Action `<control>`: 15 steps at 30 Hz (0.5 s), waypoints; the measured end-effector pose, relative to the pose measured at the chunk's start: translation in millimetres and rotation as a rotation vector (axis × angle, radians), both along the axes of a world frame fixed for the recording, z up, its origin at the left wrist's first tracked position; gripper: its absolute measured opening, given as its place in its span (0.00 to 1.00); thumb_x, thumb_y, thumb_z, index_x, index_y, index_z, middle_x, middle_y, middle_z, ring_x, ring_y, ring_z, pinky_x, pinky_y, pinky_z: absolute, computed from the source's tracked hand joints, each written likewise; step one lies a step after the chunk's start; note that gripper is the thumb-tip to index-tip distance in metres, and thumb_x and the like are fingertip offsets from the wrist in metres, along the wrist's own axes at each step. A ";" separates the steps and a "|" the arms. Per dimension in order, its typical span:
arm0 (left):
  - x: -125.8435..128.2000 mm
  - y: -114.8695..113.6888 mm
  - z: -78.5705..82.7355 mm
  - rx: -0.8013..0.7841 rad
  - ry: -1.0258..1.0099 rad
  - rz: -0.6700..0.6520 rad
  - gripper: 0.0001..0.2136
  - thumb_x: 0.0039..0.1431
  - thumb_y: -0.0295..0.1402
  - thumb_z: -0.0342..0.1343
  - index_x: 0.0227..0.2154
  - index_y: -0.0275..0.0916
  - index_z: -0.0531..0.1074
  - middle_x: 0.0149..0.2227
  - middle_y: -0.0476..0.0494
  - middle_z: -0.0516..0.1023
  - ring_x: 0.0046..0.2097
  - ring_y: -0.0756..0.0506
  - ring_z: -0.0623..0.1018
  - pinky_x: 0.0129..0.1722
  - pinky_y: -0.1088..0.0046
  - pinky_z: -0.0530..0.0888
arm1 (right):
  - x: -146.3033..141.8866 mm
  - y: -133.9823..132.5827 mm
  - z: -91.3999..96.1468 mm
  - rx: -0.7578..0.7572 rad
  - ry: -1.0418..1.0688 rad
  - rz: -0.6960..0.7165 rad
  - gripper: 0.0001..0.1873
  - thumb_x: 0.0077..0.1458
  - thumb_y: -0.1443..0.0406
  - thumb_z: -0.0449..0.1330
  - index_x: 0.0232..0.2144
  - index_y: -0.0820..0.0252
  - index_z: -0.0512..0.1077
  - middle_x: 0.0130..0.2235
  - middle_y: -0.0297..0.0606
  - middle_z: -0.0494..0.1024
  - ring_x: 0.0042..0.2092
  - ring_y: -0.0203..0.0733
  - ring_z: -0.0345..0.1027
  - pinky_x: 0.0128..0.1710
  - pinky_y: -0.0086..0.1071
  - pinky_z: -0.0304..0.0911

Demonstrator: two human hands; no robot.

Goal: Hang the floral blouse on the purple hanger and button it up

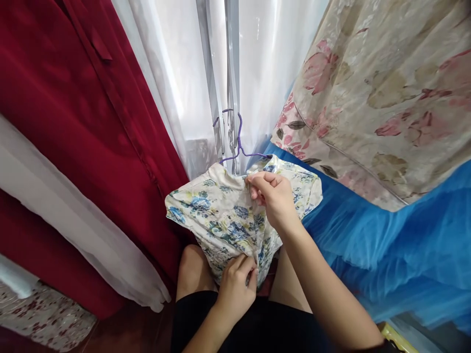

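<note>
A white blouse [221,215] printed with blue and yellow flowers hangs on a purple wire hanger [240,142]. The hanger's hook is caught on a grey metal frame [231,73]. My right hand [273,193] pinches the blouse's front edge just below the neckline. Lower down the same front edge, my left hand [238,282] is closed on the fabric. Whether buttons or a zip lie under the fingertips is hidden. Both shoulders of the blouse rest on the hanger, and its lower part drops between my knees.
A dark red curtain [121,122] hangs at the left beside a sheer white curtain [176,73]. On the right is a beige floral cloth [368,98] over blue tulle [405,235]. A patterned cloth [44,314] lies at the lower left near the reddish-brown floor [136,328].
</note>
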State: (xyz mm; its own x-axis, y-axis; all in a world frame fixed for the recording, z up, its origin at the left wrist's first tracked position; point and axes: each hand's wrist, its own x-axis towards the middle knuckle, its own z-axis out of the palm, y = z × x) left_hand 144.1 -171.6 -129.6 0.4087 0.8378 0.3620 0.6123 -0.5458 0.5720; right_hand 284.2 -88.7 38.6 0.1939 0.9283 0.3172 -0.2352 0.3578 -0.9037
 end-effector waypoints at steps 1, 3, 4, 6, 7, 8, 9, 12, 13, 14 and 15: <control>-3.2 4.3 5.3 -0.025 0.014 -0.035 0.07 0.64 0.26 0.54 0.31 0.42 0.72 0.34 0.44 0.78 0.38 0.41 0.78 0.38 0.67 0.71 | 0.4 -2.3 -0.7 -0.003 -0.022 0.009 0.08 0.51 0.62 0.64 0.24 0.60 0.74 0.16 0.27 0.70 0.17 0.29 0.54 0.18 0.26 0.49; -11.5 16.9 24.6 -0.034 -0.014 -0.090 0.08 0.67 0.30 0.55 0.32 0.42 0.74 0.34 0.44 0.80 0.38 0.42 0.79 0.40 0.68 0.73 | 1.3 -7.8 -4.1 0.005 -0.070 0.017 0.08 0.53 0.61 0.64 0.26 0.59 0.73 0.16 0.27 0.70 0.17 0.30 0.56 0.18 0.26 0.51; -16.0 25.1 38.8 -0.007 -0.059 -0.093 0.08 0.68 0.33 0.54 0.33 0.42 0.76 0.34 0.45 0.80 0.38 0.43 0.79 0.40 0.68 0.73 | 1.7 -10.8 -5.9 0.013 -0.088 0.017 0.09 0.53 0.60 0.63 0.26 0.58 0.72 0.16 0.27 0.70 0.18 0.30 0.56 0.19 0.26 0.51; -23.0 43.8 73.4 0.121 -0.202 -0.030 0.07 0.70 0.35 0.54 0.41 0.43 0.77 0.35 0.46 0.81 0.37 0.45 0.80 0.42 0.70 0.74 | 2.3 -16.3 -8.3 0.023 -0.114 0.017 0.10 0.54 0.60 0.63 0.25 0.57 0.70 0.16 0.27 0.70 0.18 0.30 0.56 0.19 0.26 0.52; -24.6 53.6 91.9 0.194 -0.258 0.012 0.09 0.70 0.36 0.53 0.47 0.43 0.76 0.34 0.47 0.80 0.36 0.46 0.80 0.41 0.71 0.75 | 2.6 -18.7 -8.7 0.030 -0.125 0.016 0.10 0.55 0.60 0.62 0.24 0.57 0.70 0.16 0.27 0.70 0.18 0.30 0.56 0.19 0.26 0.52; -24.6 63.1 109.6 0.290 -0.311 0.042 0.12 0.71 0.35 0.53 0.53 0.44 0.74 0.34 0.48 0.80 0.35 0.47 0.80 0.41 0.71 0.75 | 3.0 -20.6 -8.8 0.040 -0.135 0.016 0.11 0.56 0.60 0.62 0.24 0.57 0.70 0.16 0.27 0.70 0.18 0.30 0.57 0.20 0.26 0.53; -22.8 72.0 125.6 0.379 -0.313 0.033 0.14 0.71 0.35 0.52 0.56 0.43 0.73 0.37 0.47 0.81 0.37 0.47 0.80 0.42 0.71 0.75 | 3.6 -21.8 -8.8 0.055 -0.148 0.015 0.11 0.57 0.61 0.62 0.24 0.57 0.70 0.17 0.27 0.69 0.18 0.30 0.57 0.21 0.26 0.53; -10.5 90.8 158.8 0.525 -0.166 -0.039 0.10 0.72 0.34 0.51 0.48 0.41 0.76 0.41 0.46 0.82 0.41 0.46 0.80 0.43 0.71 0.74 | 7.0 -19.9 -11.4 0.117 -0.223 -0.027 0.11 0.60 0.61 0.62 0.27 0.57 0.69 0.19 0.27 0.69 0.20 0.31 0.58 0.23 0.27 0.54; -6.0 93.7 165.4 0.560 -0.128 -0.050 0.10 0.72 0.34 0.51 0.44 0.40 0.77 0.40 0.46 0.82 0.41 0.46 0.80 0.43 0.71 0.74 | 8.6 -17.1 -13.9 0.137 -0.257 -0.055 0.11 0.60 0.60 0.62 0.28 0.57 0.69 0.19 0.27 0.68 0.21 0.31 0.58 0.23 0.27 0.53; -2.4 94.9 170.7 0.599 -0.115 -0.048 0.10 0.72 0.33 0.51 0.41 0.39 0.77 0.38 0.46 0.82 0.40 0.47 0.80 0.43 0.72 0.74 | 10.1 -13.7 -17.2 0.153 -0.293 -0.086 0.11 0.61 0.60 0.61 0.28 0.57 0.68 0.20 0.26 0.67 0.22 0.32 0.57 0.23 0.28 0.51; -0.4 95.1 175.3 0.638 -0.124 -0.035 0.10 0.72 0.33 0.51 0.39 0.39 0.77 0.36 0.46 0.81 0.39 0.47 0.80 0.42 0.72 0.73 | 11.5 -10.0 -21.2 0.161 -0.335 -0.115 0.11 0.61 0.60 0.61 0.29 0.57 0.68 0.20 0.25 0.65 0.22 0.32 0.56 0.23 0.28 0.50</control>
State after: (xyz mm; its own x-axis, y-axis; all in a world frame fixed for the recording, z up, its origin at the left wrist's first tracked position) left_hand 143.6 -76.5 45.7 0.3554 0.4296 0.8302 0.5382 -0.8202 0.1940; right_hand 295.7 -98.7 17.3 0.1550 0.8399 0.5202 0.1136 0.5079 -0.8539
